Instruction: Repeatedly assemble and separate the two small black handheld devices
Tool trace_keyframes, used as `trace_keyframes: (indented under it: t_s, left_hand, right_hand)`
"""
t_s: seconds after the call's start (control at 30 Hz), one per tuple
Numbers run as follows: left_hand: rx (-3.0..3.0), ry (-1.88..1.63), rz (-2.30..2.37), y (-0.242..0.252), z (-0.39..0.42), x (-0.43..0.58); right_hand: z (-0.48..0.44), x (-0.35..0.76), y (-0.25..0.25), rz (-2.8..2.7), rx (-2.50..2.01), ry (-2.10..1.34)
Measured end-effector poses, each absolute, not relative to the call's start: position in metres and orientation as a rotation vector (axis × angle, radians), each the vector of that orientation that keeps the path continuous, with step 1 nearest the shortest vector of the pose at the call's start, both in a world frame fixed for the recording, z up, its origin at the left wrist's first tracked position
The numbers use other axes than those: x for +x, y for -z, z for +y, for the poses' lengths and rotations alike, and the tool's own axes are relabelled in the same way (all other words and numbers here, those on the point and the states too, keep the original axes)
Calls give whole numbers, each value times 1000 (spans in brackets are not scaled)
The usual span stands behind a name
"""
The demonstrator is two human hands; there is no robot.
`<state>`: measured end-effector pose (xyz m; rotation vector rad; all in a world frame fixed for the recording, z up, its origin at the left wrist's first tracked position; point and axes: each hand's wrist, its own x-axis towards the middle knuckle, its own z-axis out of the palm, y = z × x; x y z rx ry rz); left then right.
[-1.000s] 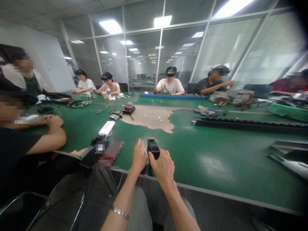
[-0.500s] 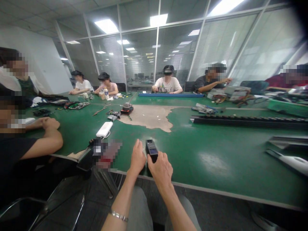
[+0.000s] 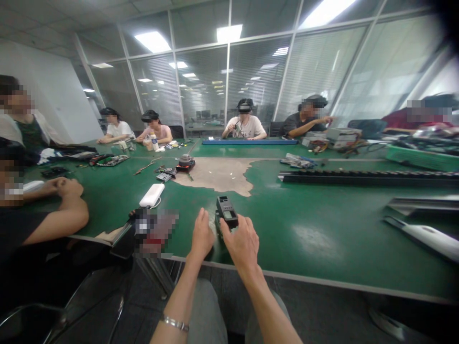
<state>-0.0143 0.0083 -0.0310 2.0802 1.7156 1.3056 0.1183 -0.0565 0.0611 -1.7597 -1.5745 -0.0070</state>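
Observation:
A small black boxy device [image 3: 225,206] with a little screen on its upper face stands close to the table's near edge; its exact kind I cannot tell. My right hand [image 3: 244,241] is closed around its near end, thumb along the left side and fingers on the right. Just left of the device, my left hand [image 3: 203,236] rests on its edge with straight fingers, apart from it and holding nothing. Beneath both hands is the green tabletop [image 3: 265,239].
A white power bank [image 3: 152,195] with a cable lies to the left, near a co-worker's folded arms [image 3: 71,205]. A bare brown patch [image 3: 225,174] shows mid-table. Long black rails [image 3: 366,177] and a white-handled tool [image 3: 426,239] lie rightward. Several people sit around the table.
The device's far end has come up and tilted in my right hand, and its screen looks lighter. My left hand stays beside it. The view has turned slightly right.

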Motion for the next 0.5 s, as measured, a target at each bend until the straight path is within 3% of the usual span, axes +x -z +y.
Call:
trace_keyframes:
  t_s: [0.5]
  left_hand:
    - [2101,-1211,1751,22,3,-12]
  right_hand:
    - [-47,193,-30,-1441,-1929,113]
